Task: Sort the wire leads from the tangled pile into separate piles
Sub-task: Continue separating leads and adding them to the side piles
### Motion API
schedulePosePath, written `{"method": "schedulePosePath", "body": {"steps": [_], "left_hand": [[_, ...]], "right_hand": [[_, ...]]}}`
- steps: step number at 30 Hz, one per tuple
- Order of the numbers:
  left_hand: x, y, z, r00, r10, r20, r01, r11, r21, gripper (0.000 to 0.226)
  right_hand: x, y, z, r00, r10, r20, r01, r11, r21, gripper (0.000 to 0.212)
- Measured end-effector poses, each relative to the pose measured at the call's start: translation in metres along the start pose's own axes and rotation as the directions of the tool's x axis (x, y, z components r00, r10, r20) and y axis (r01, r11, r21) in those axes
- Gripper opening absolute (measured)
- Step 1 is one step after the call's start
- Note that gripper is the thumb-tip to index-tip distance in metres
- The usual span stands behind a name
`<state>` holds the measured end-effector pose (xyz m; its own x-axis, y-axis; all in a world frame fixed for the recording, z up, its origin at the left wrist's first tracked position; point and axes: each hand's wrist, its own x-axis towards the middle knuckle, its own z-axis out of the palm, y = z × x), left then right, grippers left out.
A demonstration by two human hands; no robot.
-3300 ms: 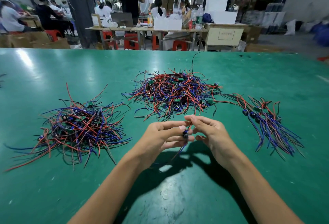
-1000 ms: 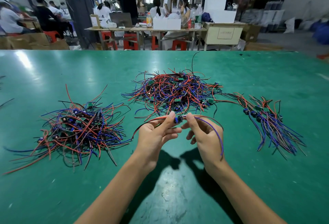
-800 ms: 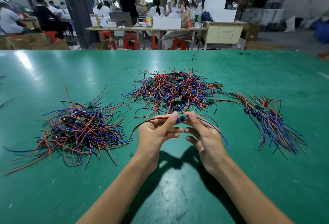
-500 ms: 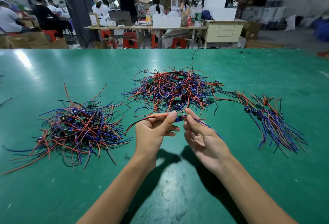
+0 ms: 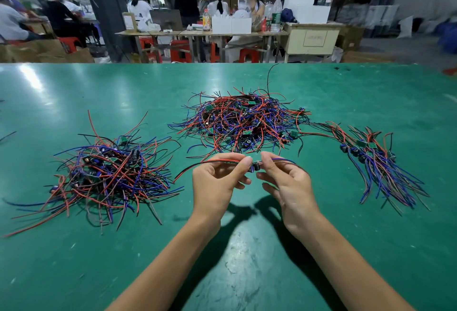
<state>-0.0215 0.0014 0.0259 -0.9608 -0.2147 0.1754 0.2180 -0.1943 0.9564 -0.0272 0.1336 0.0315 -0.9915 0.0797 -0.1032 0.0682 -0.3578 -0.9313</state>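
green tabletop (image 5: 74, 261) is spreading under you; your left hand (image 5: 217, 182) and right hand (image 5: 286, 182) are pinching one wire lead (image 5: 256, 166) stretched left-right at frame centre, neat pile (image 5: 378, 164) lying nearer your right.

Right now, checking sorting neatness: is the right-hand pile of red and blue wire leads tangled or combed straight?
Combed: right-hand pile leads run parallel.
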Motion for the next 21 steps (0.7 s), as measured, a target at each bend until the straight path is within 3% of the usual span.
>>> {"method": "schedulePosePath", "body": {"steps": [2, 11, 15, 17, 19, 21], "left_hand": [[0.001, 0.0, 0.0, 0.999, 0.035, -0.01, -0.034, 0.999, 0.033, 0.008], [0.009, 0.006, -0.007, 0.993, 0.036, -0.113, -0.044, 0.997, -0.068, 0.018], [0.014, 0.014, -0.017, 0.975, 0.215, -0.055, -0.216, 0.976, -0.013, 0.022], [0.019, 0.016, -0.027, 0.891, 0.452, 0.034, -0.449, 0.868, 0.212, 0.022], [0.025, 0.015, -0.037, 0.729, 0.659, 0.186, -0.654, 0.588, 0.476, 0.019], [0.028, 0.013, -0.042, 0.66, 0.711, 0.24, -0.687, 0.444, 0.575, 0.02]], "right_hand": [[0.001, 0.002, 0.0, 0.996, -0.083, -0.026, 0.082, 0.996, -0.045, 0.012], [0.006, -0.004, -0.004, 0.999, -0.015, -0.031, 0.018, 0.995, 0.1, 0.007], [0.01, -0.016, -0.011, 0.999, 0.042, -0.005, -0.039, 0.961, 0.275, 0.007], [0.013, -0.022, -0.018, 0.998, 0.055, 0.007, -0.054, 0.944, 0.324, 0.009], [0.014, -0.027, -0.024, 0.998, 0.067, 0.024, -0.071, 0.947, 0.314, 0.012], [0.014, -0.029, -0.028, 0.995, 0.071, 0.076, -0.088, 0.963, 0.256, 0.021]]}}
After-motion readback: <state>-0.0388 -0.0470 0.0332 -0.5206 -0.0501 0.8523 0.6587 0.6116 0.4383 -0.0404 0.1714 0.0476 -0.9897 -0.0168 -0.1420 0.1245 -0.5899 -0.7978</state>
